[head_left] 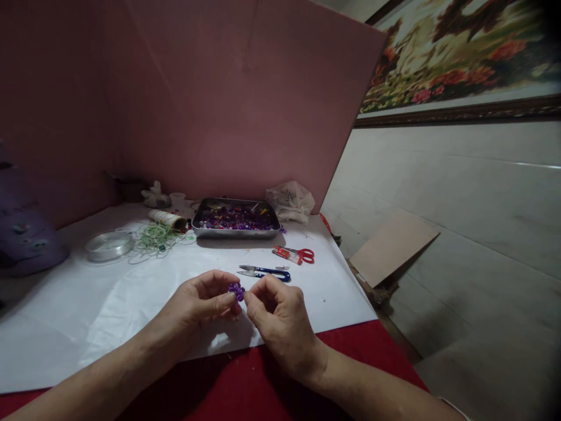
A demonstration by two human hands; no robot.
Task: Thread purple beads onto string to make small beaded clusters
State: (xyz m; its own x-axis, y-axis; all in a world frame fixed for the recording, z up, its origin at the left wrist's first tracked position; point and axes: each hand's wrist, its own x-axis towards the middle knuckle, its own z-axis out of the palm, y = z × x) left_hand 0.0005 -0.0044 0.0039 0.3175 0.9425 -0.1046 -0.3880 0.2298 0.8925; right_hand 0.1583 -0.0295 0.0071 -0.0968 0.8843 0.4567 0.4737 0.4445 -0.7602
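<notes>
Between the thumb and fingers of my left hand (205, 299) is a small cluster of purple beads (236, 290). My right hand (278, 316) is closed in a pinch at the cluster's right side; whatever its fingertips grip is too small to make out. Both hands are above the front part of the white table sheet (127, 310). Just beyond them lie blue-handled thread snips (265, 273), blades pointing left. Farther back, red-handled scissors (304, 255) rest against a red packet (287, 255).
A metal tray (236, 234) of mostly purple beads stands at the back, with a plastic bag (291, 200) to its right. On the left are a clear line spool (109, 247), tangled green thread (158, 238), a cardboard tube (168, 220) and a purple container (28, 225). Red cloth (359, 356) borders the front.
</notes>
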